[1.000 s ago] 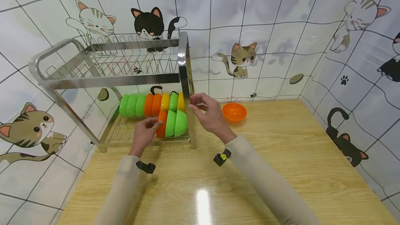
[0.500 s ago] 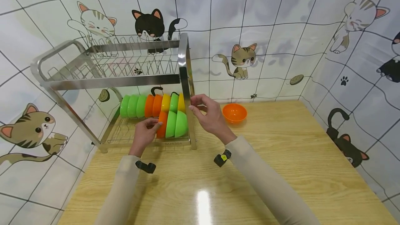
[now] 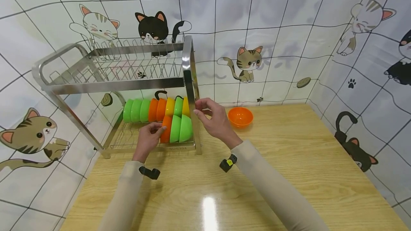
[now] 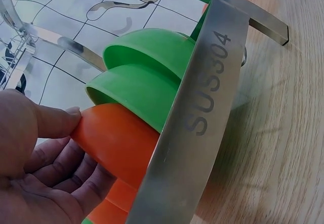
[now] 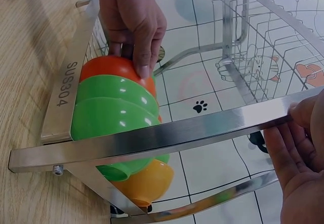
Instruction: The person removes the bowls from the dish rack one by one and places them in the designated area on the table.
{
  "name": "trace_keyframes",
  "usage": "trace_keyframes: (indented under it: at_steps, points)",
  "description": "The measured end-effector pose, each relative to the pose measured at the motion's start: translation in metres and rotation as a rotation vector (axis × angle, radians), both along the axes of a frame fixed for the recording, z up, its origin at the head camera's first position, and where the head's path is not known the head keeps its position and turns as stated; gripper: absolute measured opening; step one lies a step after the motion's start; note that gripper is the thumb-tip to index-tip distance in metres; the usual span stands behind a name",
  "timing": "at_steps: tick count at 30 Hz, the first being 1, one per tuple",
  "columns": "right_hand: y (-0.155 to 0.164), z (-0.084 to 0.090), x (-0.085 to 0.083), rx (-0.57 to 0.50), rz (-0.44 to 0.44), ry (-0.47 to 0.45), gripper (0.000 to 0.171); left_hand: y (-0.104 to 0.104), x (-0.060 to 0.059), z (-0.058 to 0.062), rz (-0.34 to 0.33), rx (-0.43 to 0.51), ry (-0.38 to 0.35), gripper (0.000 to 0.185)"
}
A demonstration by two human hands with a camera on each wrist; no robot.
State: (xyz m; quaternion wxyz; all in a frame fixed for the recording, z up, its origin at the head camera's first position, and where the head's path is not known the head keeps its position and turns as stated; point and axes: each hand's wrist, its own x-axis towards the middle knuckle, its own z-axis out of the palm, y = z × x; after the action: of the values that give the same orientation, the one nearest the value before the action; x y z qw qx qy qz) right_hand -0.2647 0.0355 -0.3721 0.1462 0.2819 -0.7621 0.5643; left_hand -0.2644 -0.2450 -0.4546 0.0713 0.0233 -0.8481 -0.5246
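Note:
My left hand (image 3: 148, 136) pinches the rim of an orange bowl (image 3: 166, 133), thumb on its near side, in the front row of a dish rack's lower tier. In the left wrist view that orange bowl (image 4: 119, 140) stands on edge against two nested green bowls (image 4: 147, 54). My right hand (image 3: 215, 118) holds the right upright of the metal dish rack (image 3: 190, 70); the right wrist view has its thumb and fingers on opposite sides of the steel upright (image 5: 212, 127). A back row of green, orange and yellow bowls (image 3: 170, 106) stands behind, partly covered by the upright.
Right of the rack, another orange bowl (image 3: 240, 117) sits upright on the wooden table (image 3: 273, 174). The rack's wire upper tier (image 3: 128, 68) hangs over the bowls. A cat-patterned tiled wall (image 3: 276, 38) closes off the back and sides.

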Motion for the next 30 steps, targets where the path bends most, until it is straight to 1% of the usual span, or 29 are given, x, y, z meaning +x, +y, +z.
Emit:
trace_keyframes:
  at_steps: [11, 20, 30]
  points:
    - [-0.0001, 0.0008, 0.0019, 0.003, -0.004, -0.018, 0.021, 0.0007, 0.0001, 0.0021, 0.025, 0.084, -0.008, 0.04]
    - [-0.0002, -0.0016, -0.0004, -0.003, 0.003, -0.015, 0.02, 0.0018, 0.0027, 0.0067, 0.036, 0.102, -0.021, 0.043]
    - [0.0, -0.0018, -0.0004, -0.006, -0.001, -0.014, 0.02, 0.0027, 0.0018, 0.0091, 0.037, 0.128, -0.025, 0.041]
